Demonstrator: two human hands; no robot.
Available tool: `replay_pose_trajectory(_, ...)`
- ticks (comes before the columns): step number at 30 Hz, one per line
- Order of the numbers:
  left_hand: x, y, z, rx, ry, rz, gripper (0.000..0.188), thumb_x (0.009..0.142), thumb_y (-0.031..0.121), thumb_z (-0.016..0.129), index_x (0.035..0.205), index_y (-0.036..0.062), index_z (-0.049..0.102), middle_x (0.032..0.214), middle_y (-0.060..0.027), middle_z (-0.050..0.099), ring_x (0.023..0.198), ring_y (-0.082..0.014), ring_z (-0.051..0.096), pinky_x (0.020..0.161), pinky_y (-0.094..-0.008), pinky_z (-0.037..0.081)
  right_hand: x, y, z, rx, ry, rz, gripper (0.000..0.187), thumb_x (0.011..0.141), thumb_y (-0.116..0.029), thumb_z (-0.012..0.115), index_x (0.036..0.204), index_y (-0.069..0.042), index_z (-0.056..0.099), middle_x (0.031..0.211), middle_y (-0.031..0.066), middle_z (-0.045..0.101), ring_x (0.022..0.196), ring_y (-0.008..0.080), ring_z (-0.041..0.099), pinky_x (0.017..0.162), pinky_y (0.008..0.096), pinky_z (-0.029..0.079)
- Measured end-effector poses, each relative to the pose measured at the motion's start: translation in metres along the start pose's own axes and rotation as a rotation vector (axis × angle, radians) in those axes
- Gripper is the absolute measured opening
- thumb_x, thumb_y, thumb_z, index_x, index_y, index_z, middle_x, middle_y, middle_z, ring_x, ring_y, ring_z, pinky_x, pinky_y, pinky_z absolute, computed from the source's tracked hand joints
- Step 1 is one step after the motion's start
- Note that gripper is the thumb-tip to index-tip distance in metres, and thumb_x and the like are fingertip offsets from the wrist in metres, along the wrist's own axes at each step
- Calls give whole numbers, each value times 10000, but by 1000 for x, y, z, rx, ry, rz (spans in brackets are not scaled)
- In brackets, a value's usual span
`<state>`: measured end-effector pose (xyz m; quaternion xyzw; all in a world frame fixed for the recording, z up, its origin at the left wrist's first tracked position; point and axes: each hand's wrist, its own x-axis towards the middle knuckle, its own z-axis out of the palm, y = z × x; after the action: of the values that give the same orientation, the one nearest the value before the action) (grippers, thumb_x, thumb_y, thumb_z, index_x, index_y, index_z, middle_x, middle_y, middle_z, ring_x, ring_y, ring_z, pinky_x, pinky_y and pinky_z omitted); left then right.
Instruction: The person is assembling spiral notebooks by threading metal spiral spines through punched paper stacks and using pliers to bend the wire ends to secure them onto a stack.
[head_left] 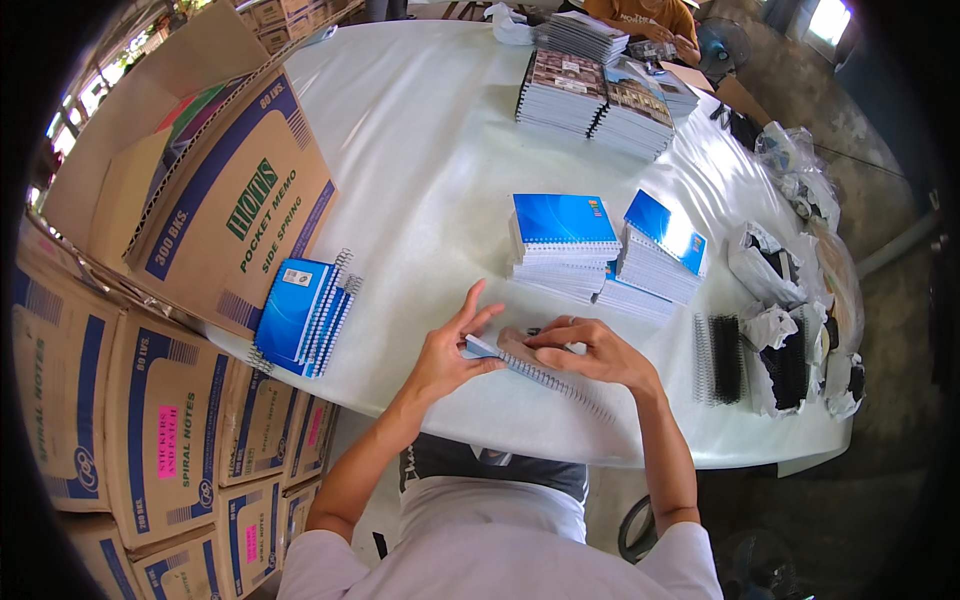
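- While the head view takes the booklet (482,347) as its clock's centre, this thing shows as a thin paper block, blue at one end, with a springy wire coil (560,380) running toward four o'clock.
- At twelve and between one and two o'clock stand notebook stacks (565,220) with smooth, glossy blue covers.
- Stiff brown cardboard makes the open carton (240,210) at ten o'clock; dark coils (720,360) lie at three, beside crumpled plastic bags (765,262).
- The table (420,150) has a whitish, shiny, slightly rippled surface; more cartons (170,430) are piled at eight, and a seated person (650,15) works near one.
- The booklet lies between both hands: the left hand (450,350), half open with fingers spread, puts its thumb against the left end; the right hand (595,350) bends its fingers over the coil side, but whether it grips I cannot tell.
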<state>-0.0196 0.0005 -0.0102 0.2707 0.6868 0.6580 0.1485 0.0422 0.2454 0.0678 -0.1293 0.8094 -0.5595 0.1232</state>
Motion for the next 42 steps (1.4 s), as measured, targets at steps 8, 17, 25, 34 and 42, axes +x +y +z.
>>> replay_pose_trajectory(8, -2, -10, -3, -194, -11, -92, 1125, 727, 47, 855, 1584, 218, 146, 1444, -142, 518, 1244, -185, 513, 984, -316, 449, 9, 0, 4, -149, 50, 78, 387, 886, -356, 710, 1112, -44, 740, 1033, 156, 689, 979, 239, 617, 846, 352, 488)
replay_pose_trajectory(17, 2, -18, -2, -378, -10, -89, 1142, 729, 17, 844, 1582, 212, 109, 1557, -205, 316, 1392, -304, 402, 1075, -367, 416, 9, -3, 5, 51, 47, 32, 412, 894, -366, 699, 1101, -12, 735, 1075, 161, 685, 1017, 259, 626, 896, 373, 482)
replay_pose_trajectory(25, 5, -19, -5, -290, 16, -62, 1178, 715, -18, 845, 1580, 153, 64, 1605, -231, 156, 1414, -279, 342, 1103, -361, 392, 21, -18, 19, -99, 43, -106, 387, 880, -337, 720, 1108, -24, 734, 1083, 176, 669, 997, 277, 631, 887, 363, 492)
replay_pose_trajectory(34, 16, 0, -16, -137, -294, -56, 525, 902, 152, 721, 1373, 8, 540, 1443, -109, 522, 1380, -196, 408, 1091, -322, 381, -58, -20, -18, -519, 531, 51, 336, 810, -304, 773, 995, -24, 757, 957, 195, 690, 811, 322, 666, 813, 387, 509)
replay_pose_trajectory(42, -7, 8, -43, 123, -14, 161, 484, 907, 151, 677, 1373, 85, 566, 1394, -98, 578, 1382, -260, 440, 1129, -404, 337, -83, 33, 8, -1034, 652, 69, 517, 762, -241, 788, 1242, -130, 631, 1304, 141, 526, 1299, 329, 437, 1052, 512, 334)
